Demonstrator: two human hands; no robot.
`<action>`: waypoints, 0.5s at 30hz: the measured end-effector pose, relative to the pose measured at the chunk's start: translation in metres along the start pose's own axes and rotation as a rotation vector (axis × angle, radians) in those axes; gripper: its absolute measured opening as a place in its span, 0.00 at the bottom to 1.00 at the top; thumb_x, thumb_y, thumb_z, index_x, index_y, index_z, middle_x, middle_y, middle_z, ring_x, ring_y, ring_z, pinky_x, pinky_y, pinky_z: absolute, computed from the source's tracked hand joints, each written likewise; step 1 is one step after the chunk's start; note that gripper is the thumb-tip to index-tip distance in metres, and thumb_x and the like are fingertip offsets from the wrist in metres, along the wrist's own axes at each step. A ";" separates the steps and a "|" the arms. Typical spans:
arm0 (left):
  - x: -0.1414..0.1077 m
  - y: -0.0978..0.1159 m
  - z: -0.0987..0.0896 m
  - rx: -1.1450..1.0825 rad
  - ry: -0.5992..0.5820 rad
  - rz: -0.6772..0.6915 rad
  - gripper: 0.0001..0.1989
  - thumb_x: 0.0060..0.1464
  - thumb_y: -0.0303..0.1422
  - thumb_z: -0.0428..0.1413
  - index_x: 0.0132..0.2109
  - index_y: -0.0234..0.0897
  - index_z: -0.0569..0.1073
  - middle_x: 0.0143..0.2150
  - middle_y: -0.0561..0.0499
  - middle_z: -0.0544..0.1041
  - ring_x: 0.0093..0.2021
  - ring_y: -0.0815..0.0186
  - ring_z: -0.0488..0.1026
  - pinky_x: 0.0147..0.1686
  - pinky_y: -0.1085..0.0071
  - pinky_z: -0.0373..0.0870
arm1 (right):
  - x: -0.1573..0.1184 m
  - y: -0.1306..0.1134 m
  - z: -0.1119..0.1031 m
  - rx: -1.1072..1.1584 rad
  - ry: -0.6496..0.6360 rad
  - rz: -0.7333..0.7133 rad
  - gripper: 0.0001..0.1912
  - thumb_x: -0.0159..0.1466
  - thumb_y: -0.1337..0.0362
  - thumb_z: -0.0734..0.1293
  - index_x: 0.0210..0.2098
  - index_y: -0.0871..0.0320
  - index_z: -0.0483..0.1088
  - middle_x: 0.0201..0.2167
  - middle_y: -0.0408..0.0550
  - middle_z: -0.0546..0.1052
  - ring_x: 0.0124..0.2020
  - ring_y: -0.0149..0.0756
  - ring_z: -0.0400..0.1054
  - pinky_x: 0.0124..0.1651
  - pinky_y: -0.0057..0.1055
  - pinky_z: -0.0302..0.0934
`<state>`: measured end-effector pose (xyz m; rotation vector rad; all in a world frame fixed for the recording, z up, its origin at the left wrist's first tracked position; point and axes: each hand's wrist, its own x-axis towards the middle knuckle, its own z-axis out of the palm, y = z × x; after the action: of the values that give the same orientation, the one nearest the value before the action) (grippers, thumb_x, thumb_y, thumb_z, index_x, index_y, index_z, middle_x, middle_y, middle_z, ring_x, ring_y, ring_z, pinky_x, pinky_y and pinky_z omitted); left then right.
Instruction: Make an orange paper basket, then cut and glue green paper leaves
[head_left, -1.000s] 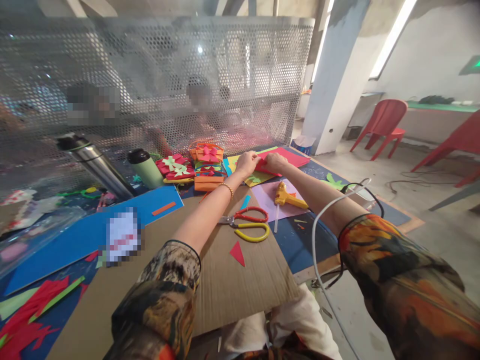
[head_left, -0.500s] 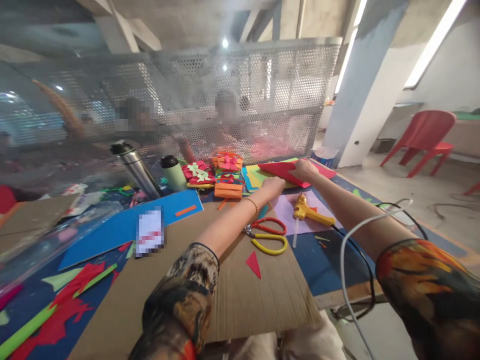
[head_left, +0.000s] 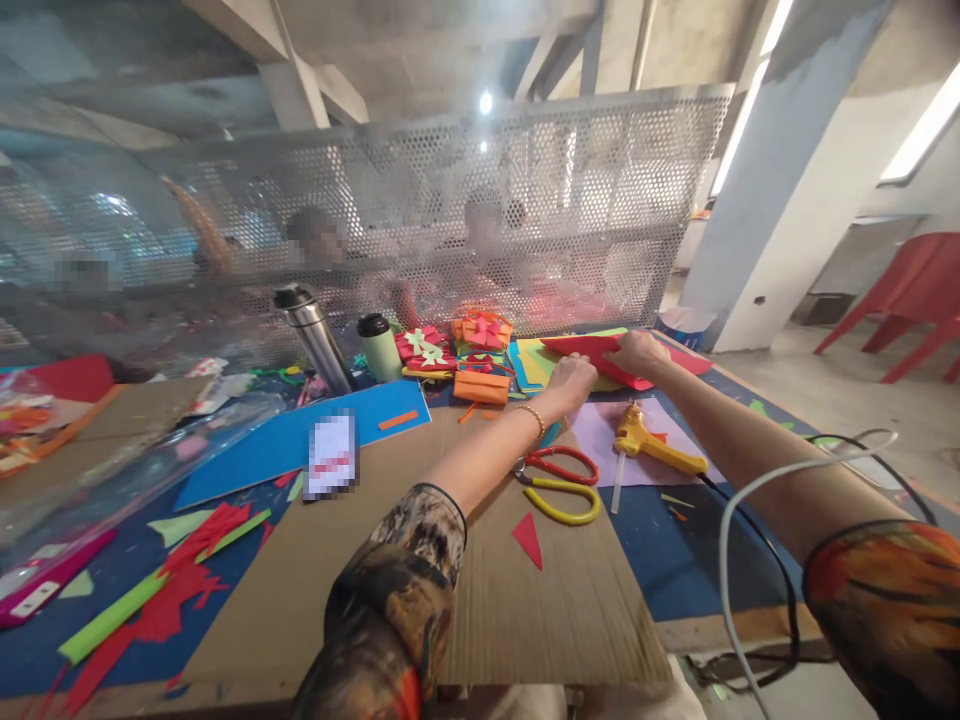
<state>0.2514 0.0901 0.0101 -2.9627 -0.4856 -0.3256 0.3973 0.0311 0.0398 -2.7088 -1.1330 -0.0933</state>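
Both my arms reach toward the back of the table, over a stack of coloured sheets (head_left: 529, 365). My right hand (head_left: 639, 354) is closed on the red paper (head_left: 686, 362), which lies tilted on top. At the stack's near edge, my left hand (head_left: 573, 380) has its fingers curled in; what they hold, if anything, is hidden. Below the left wrist lie scissors with one red and one yellow handle (head_left: 562, 492). A yellow glue gun (head_left: 651, 444) rests on a lilac sheet (head_left: 596, 430), with a clear stick at its end.
Brown cardboard (head_left: 315, 590) covers the middle, with a red triangular scrap (head_left: 528, 541) on it. Orange paper bags (head_left: 482, 384), a green bottle (head_left: 380, 350) and a steel flask (head_left: 319, 340) stand behind. A grey cable (head_left: 726, 560) loops at right. A perforated metal screen (head_left: 420, 200) stands behind the table.
The view has turned left, so everything sits further right. My left fingers have curled in near the sheets. My right hand stays on the red paper.
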 end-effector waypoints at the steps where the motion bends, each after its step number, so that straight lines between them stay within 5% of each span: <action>1: 0.000 0.000 0.001 0.001 0.012 0.001 0.20 0.63 0.15 0.51 0.52 0.25 0.84 0.52 0.31 0.82 0.58 0.50 0.78 0.57 0.61 0.75 | -0.001 -0.001 0.000 0.001 0.002 -0.001 0.23 0.71 0.54 0.70 0.58 0.63 0.81 0.56 0.70 0.83 0.59 0.60 0.79 0.51 0.43 0.74; 6: -0.002 -0.001 0.005 -0.009 0.061 -0.034 0.17 0.62 0.15 0.52 0.49 0.26 0.84 0.52 0.31 0.81 0.58 0.53 0.77 0.54 0.64 0.74 | -0.007 -0.007 -0.004 0.012 -0.014 -0.008 0.22 0.74 0.54 0.69 0.57 0.65 0.80 0.56 0.71 0.82 0.58 0.59 0.79 0.53 0.46 0.75; 9: -0.004 -0.007 0.004 -0.043 0.071 -0.066 0.16 0.63 0.17 0.54 0.52 0.26 0.83 0.54 0.31 0.80 0.59 0.54 0.77 0.56 0.65 0.74 | -0.012 -0.009 -0.008 0.012 -0.039 0.011 0.20 0.75 0.53 0.70 0.59 0.62 0.77 0.57 0.61 0.81 0.56 0.50 0.79 0.57 0.48 0.75; 15: -0.003 -0.026 0.008 -0.185 -0.031 -0.110 0.08 0.67 0.28 0.60 0.48 0.30 0.83 0.48 0.37 0.84 0.52 0.53 0.81 0.53 0.64 0.76 | -0.016 -0.008 -0.013 0.025 -0.041 0.024 0.22 0.75 0.53 0.71 0.62 0.58 0.75 0.60 0.55 0.78 0.57 0.47 0.77 0.58 0.50 0.75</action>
<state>0.2421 0.1149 0.0035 -3.1306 -0.6575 -0.3551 0.3802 0.0229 0.0513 -2.7134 -1.1043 -0.0194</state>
